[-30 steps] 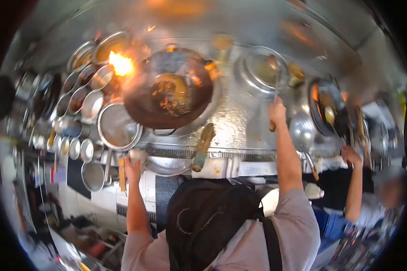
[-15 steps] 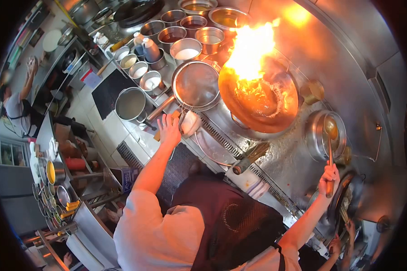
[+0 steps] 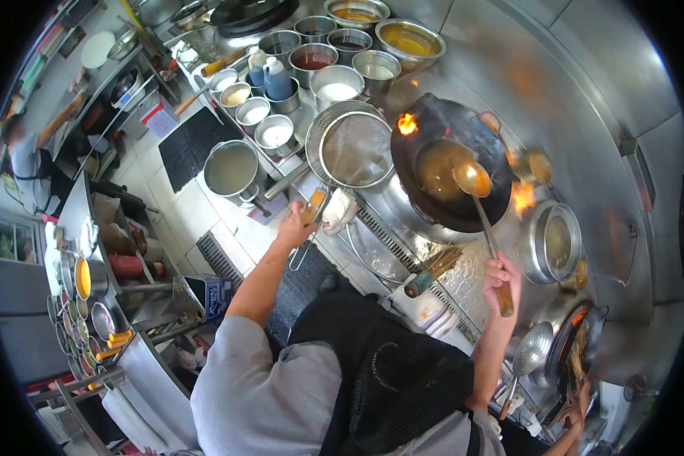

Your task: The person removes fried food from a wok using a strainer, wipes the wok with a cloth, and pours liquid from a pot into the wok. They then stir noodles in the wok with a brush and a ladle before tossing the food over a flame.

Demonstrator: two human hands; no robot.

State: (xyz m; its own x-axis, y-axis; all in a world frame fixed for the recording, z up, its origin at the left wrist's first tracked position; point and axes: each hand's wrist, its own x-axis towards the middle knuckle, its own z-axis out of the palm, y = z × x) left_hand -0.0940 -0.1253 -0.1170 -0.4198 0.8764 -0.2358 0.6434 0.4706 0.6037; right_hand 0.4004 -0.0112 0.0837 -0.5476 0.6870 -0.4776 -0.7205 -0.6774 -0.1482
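My right hand [image 3: 500,275] is closed around the wooden-ended handle of a ladle [image 3: 485,220]. The ladle's bowl is inside a dark wok [image 3: 422,178], over the brownish liquid [image 3: 438,169] at its bottom. A small flame [image 3: 407,124] burns at the wok's left rim, and another [image 3: 523,196] shows beyond its right side. My left hand [image 3: 296,226] grips the wooden handle of a round wire strainer [image 3: 357,148]. The strainer's mesh lies over a second, perforated strainer or pan left of the wok. A folded white cloth [image 3: 340,211] sits beside that handle.
Sauce and seasoning pots [image 3: 314,59] crowd the upper left of the stove. A deep pot [image 3: 232,171] stands below them. To the right is a metal bowl of liquid [image 3: 558,239]. A bamboo brush [image 3: 433,272] lies at the front. Another person's hands [image 3: 577,403] work at lower right.
The big flame over the wok has shrunk to small ones. My right hand has brought the ladle from the right-hand bowl into the wok. My left hand has closed on the strainer's handle.
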